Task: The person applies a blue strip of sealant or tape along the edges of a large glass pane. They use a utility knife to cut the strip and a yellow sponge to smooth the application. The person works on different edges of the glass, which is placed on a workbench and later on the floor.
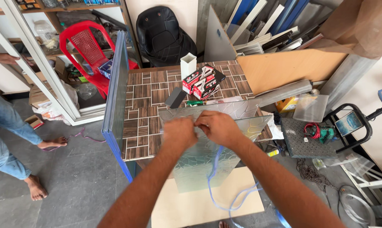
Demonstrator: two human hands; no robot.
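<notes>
My left hand (180, 133) and my right hand (218, 126) meet over a patterned frosted glass sheet (199, 162) that lies across the near edge of a brown tiled table (146, 99). Both hands pinch something small between the fingertips; I cannot tell exactly what it is. A thin blue strip (224, 196) hangs in loops from under my right hand, over a beige board (191, 207) below.
Large glass panes with blue edging (115, 99) lean at the table's left. On the table stand red-and-black boxes (203, 80), a white square tube (188, 64) and a dark block (175, 98). Another person's legs (9, 139) stand at left. A red chair (87, 52), boards and cables surround.
</notes>
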